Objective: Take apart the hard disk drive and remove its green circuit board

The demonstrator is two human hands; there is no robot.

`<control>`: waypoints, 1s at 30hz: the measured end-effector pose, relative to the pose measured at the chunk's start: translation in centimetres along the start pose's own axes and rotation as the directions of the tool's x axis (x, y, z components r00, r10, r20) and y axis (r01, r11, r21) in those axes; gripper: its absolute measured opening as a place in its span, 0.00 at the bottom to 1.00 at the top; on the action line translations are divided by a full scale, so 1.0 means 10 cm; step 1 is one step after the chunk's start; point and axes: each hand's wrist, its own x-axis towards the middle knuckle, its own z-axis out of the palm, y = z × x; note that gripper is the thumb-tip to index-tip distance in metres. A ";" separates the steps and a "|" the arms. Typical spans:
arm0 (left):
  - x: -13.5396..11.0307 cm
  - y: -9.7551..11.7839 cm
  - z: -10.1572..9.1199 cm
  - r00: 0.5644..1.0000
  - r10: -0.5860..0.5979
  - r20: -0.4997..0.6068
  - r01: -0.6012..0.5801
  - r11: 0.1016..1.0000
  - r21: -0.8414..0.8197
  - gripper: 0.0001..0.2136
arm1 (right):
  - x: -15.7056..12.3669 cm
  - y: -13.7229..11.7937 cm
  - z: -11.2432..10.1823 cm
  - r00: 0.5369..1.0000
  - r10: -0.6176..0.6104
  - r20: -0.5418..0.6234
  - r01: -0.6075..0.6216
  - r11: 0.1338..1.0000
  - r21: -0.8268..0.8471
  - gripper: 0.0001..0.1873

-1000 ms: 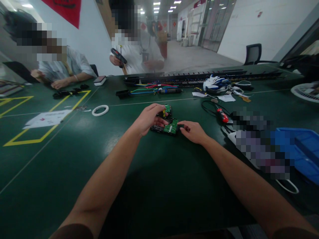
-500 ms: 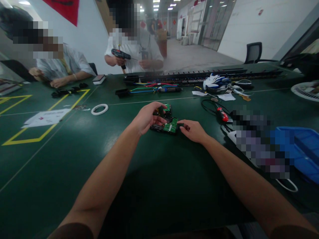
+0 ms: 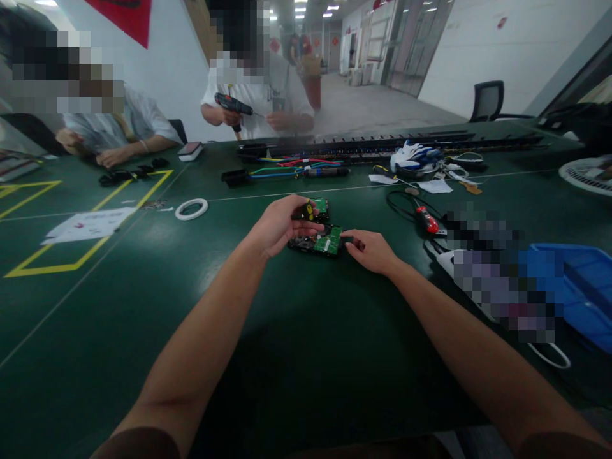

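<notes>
In front of me a hard drive lies flat, its green circuit board facing up. My left hand is closed around a small black-and-yellow screwdriver, thumb and forefinger at its handle; the tip is hidden. The other fingers of that hand stretch over the drive's left part. My right hand grips the drive's right edge between thumb and forefinger. Just behind it, partly covered by my left hand, rests a second hard drive with a green board.
A red-and-black screwdriver lies to the right, near a blue tray. Further back are gloves, cables and long black strips. A tape roll is on the left. Across the table, a person holds a power drill.
My left hand has turned slightly, and more of the yellow on the screwdriver handle shows. Its lower fingers have straightened over the drive. My right hand stays at the drive's edge.
</notes>
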 end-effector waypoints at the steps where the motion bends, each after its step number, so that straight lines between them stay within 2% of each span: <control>1: 0.00 0.00 0.00 1.000 -0.001 -0.014 0.001 1.000 -0.007 0.09 | 0.00 0.00 0.00 1.000 -0.001 -0.001 0.001 1.000 -0.003 0.18; 5: 0.02 -0.02 0.00 1.000 -0.002 -0.011 0.001 1.000 -0.016 0.10 | 0.00 -0.01 0.00 1.000 0.000 -0.001 0.000 1.000 -0.009 0.18; 13: 0.03 -0.09 -0.01 0.997 0.063 0.038 -0.066 0.995 0.072 0.11 | 0.01 -0.02 0.00 1.000 -0.011 -0.005 0.011 1.000 -0.012 0.17; 23: 0.02 -0.07 -0.02 0.998 0.031 0.059 -0.035 0.998 0.060 0.11 | 0.00 -0.01 0.01 1.000 -0.003 -0.007 0.003 1.000 -0.005 0.17; 30: 0.03 -0.09 0.00 0.997 0.053 0.064 -0.057 0.997 0.052 0.09 | 0.01 0.01 0.01 1.000 0.000 -0.005 0.000 1.000 -0.018 0.18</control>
